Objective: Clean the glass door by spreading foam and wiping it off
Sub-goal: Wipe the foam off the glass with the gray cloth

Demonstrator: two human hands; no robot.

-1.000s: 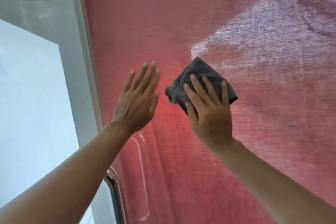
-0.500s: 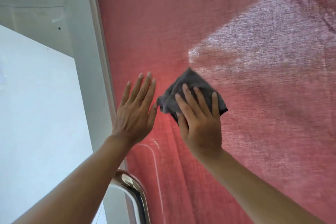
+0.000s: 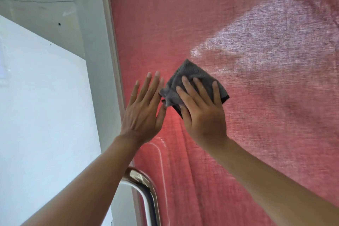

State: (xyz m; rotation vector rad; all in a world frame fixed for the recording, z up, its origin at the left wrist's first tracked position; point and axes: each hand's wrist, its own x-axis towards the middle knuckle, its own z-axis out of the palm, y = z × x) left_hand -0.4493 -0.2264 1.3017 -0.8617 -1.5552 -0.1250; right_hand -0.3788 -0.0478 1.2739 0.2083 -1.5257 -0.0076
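Near glass door's left edge, above chrome handle (image 3: 145,185), our right hand (image 3: 201,113) presses soft, light grey microfibre cloth (image 3: 190,77) flat on clear glass door (image 3: 183,24); left hand (image 3: 143,113) splayed, empty. Cloth limp: we pin with palm; wet glass likely slippery.

Head camera looks up, close to glass door (image 3: 238,14).

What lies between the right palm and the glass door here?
In the head view, a folded grey cloth lies under the right hand, pressed against the glass door.
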